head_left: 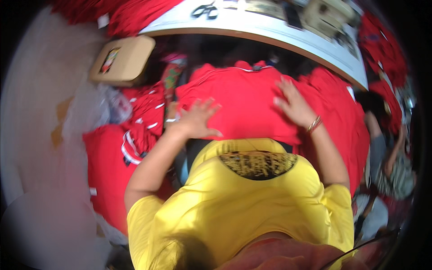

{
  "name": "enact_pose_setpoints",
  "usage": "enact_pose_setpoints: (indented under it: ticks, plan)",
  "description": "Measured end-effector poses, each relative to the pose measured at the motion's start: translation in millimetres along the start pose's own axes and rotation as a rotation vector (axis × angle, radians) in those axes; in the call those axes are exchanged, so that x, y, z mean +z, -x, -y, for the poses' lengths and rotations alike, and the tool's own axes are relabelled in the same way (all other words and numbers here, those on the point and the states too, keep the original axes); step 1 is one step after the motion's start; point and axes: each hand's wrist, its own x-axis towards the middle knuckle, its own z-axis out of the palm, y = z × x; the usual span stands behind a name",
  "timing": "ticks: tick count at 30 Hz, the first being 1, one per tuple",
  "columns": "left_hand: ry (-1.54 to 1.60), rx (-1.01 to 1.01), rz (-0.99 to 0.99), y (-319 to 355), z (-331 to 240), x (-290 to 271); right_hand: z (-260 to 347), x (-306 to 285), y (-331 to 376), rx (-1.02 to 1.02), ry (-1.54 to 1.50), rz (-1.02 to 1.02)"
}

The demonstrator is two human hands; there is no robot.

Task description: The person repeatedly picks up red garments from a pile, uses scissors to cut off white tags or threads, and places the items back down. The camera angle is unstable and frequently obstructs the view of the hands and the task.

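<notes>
**Both palms flat on a red garment**

The red garment (245, 105) lies spread in front of the person, just beyond the yellow shirt (243, 202) they wear. It serves as the landmark here. The left hand (195, 119) rests on the garment's left edge, fingers splayed and palm down, gripping nothing. The right hand (294, 105) presses on the garment's right part, also open and flat, fingers fanned toward the far side. A thin bangle (314, 124) circles the right wrist, just at the garment's near right edge.

To the left of the garment sits a heap of more red clothes with white trim (135, 130), and beyond that heap a crumple of clear plastic wrap (108, 105). Farther off to the upper left of the garment lies a tan cardboard box (122, 59). Beyond the garment's far edge runs a white table edge (270, 33), curved by the lens, with a pair of dark scissors (204, 10) on top. Right of the garment, more red fabric (346, 117) hangs down, and past it another person in a striped sleeve (398, 173) is partly visible, too blurred to tell more.
</notes>
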Motion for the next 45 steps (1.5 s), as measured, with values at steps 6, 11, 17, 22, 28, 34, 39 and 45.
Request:
enact_pose_setpoints:
  ticks: [6,11,17,22,28,34,39,45]
  plan:
    - [0.411,0.006,-0.496,26.4,9.2,92.2,-45.8,84.4,56.7,0.115,-0.023,-0.116]
    - [0.624,-0.284,-0.814,105.4,67.7,117.2,-38.7,34.0,40.8,0.159,-0.253,-0.183]
    - [0.125,-0.444,-0.566,208.9,125.2,77.8,12.7,-3.1,-36.4,-0.126,-0.29,-0.174]
    - [0.08,-0.352,-0.484,210.0,140.1,96.1,85.8,4.7,-72.4,-0.428,-0.252,-0.037]
    - [0.126,-0.305,-0.474,208.6,129.2,100.5,109.9,16.1,-84.2,-0.551,-0.322,0.095]
    - [0.842,-0.594,-0.905,267.7,133.3,36.6,117.2,15.2,-87.5,-0.539,-0.457,0.237]
    - [0.025,-0.019,-0.861,210.4,53.7,-105.9,237.1,-32.0,-91.3,-0.734,-0.832,0.266]
    - [0.129,0.27,-0.742,134.1,-4.7,-186.8,220.0,-78.6,-102.8,-0.798,-0.559,-0.082]
